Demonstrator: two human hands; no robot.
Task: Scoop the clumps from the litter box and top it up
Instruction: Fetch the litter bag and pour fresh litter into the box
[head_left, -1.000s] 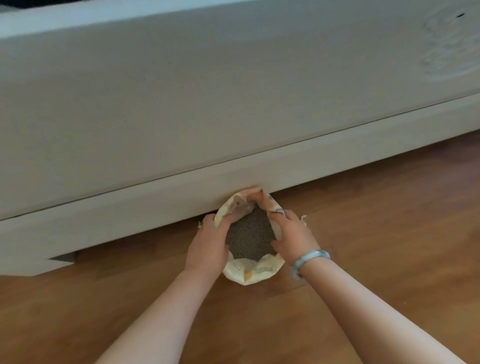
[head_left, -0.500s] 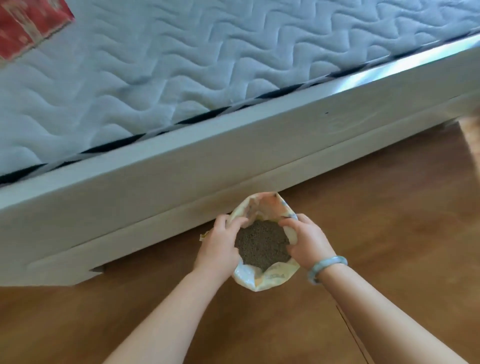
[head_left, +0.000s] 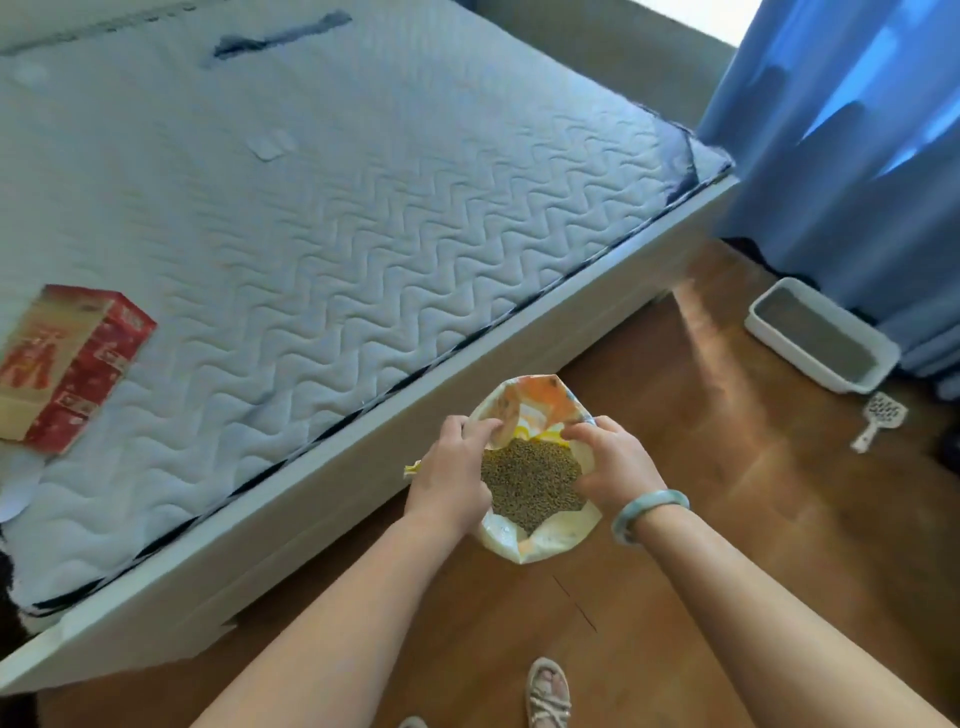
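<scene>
The left hand (head_left: 449, 480) and right hand (head_left: 615, 462) hold the open litter bag (head_left: 545, 543) by its rim, fingers (head_left: 480, 427) clamped on it — well apart from the litter box (head_left: 797, 361), so the top-up looks not yet begun.

A smooth, rounded bangle (head_left: 649, 514) of milky pale blue-green circles the right wrist, sitting just behind the right hand (head_left: 615, 462). Both forearms are bare all the way to the near edge of the view, and so is the left hand (head_left: 449, 467) across from the bangle. Well below the bangle, at the bottom of the view, one foot wears an open sandal (head_left: 548, 693) of pale beige crossed straps with the toes showing, and farther left of the bangle the pale tip of a second sandal (head_left: 413, 722) is cut off by the edge.
</scene>
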